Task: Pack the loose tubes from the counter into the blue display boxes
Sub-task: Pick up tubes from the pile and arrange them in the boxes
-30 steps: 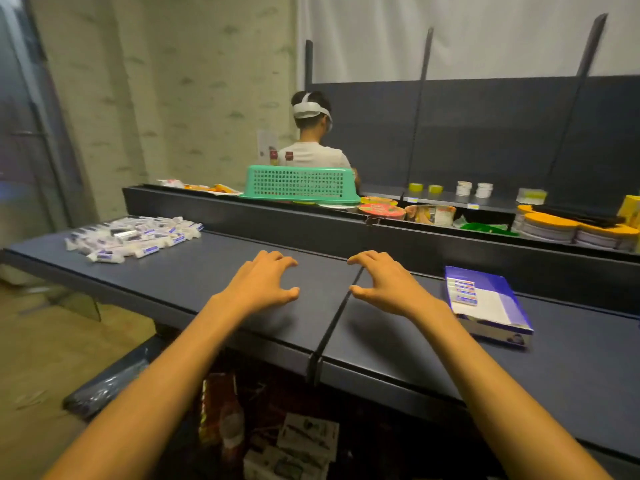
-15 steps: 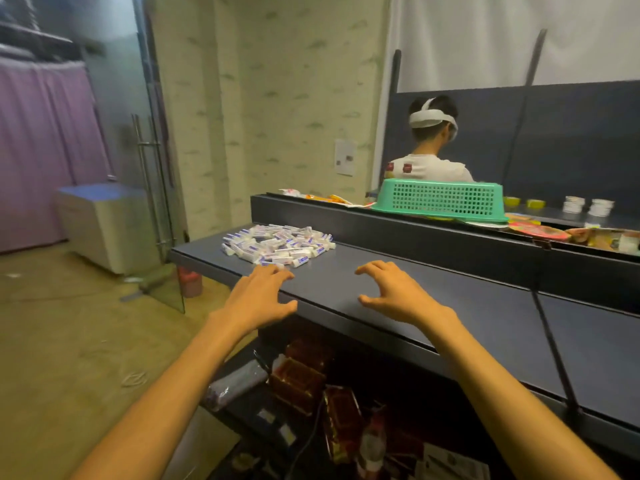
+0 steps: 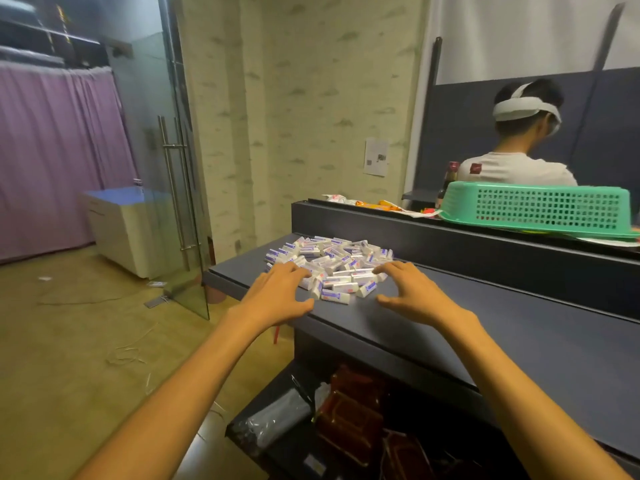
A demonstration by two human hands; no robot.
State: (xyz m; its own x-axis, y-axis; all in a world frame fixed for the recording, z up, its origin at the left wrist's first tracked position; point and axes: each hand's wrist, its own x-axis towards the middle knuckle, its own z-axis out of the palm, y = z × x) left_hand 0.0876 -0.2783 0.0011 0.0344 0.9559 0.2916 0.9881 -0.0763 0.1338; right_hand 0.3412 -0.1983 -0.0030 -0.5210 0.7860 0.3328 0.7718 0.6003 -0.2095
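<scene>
Reaching for the tubes [image 3: 329, 263] is the step I judge to be in hand: nothing is picked up and no blue box shows in the head view, so packing has not started.

Head view, the only one I have. My left hand [image 3: 277, 294] is spread, fingers slightly bent, with its fingertips at the near left edge of the heap; whether they touch a tube or just hover over it I cannot tell. My right hand [image 3: 410, 292] is spread the same way, thumb out, fingertips at the near right edge of the heap. Neither hand holds anything. The tubes lie in a loose, overlapping pile on the counter [image 3: 485, 327], directly ahead of both hands and between them, with the nearest few lying in the gap between my two thumbs. The pile runs away from me toward the raised back ledge. Beyond my right hand, up on that ledge, sits a green basket [image 3: 540, 209], well apart from the tubes.

Next, I think, both hands should close in from the sides and scoop a bunch together. Small, jumbled tubes will likely slip, so a cupped grip seems wiser than a pinch.
</scene>
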